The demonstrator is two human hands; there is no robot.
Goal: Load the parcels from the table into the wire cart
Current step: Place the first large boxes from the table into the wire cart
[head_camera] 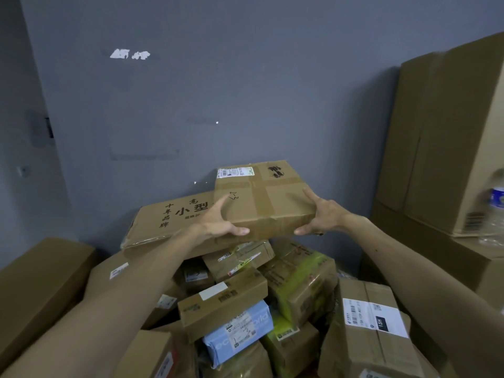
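At the top of the heap of parcels (226,304), w/ the taped box (261,197) gripped at both near corners by left hand (218,222) & right hand (319,216) (cart not in view), I'd keep it level & lift straight so nothing below slides.

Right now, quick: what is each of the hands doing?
Left hand: grips the taped cardboard parcel at its left end.
Right hand: grips the same parcel's right end.

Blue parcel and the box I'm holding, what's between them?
Head view: a long brown carton with a white label atop the blue parcel, then a smaller carton below the held box.
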